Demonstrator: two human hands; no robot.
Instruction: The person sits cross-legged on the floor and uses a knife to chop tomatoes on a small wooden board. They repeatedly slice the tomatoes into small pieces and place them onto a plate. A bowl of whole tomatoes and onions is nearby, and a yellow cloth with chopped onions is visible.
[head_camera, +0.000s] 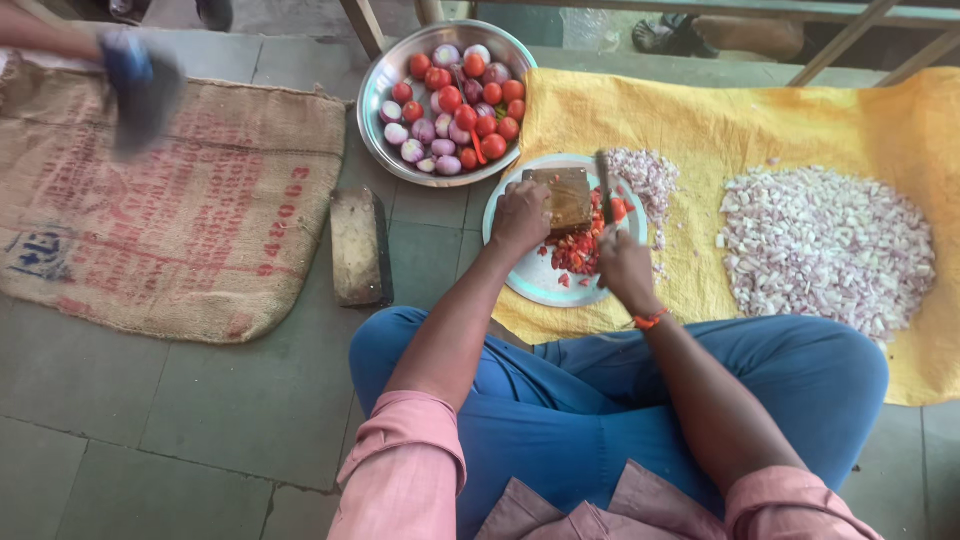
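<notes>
Seated cross-legged on the floor. Left hand (520, 213) rests on a small wooden chopping block (567, 197), fingers curled together at its edge. Right hand (624, 265) is clamped on a knife (604, 186), blade over chopped tomato (577, 250) on a round steel plate (530, 280). Yellow cloth (750, 120) carries chopped onion (825, 250); a steel bowl (385, 75) of tomatoes and peeled onions stands just behind.

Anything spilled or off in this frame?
Minor only: a few chopped onion bits lie strewn on the yellow cloth between the small heap and the plate, and tomato pieces spread off the wooden block onto the plate. Nothing looks damaged.
</notes>
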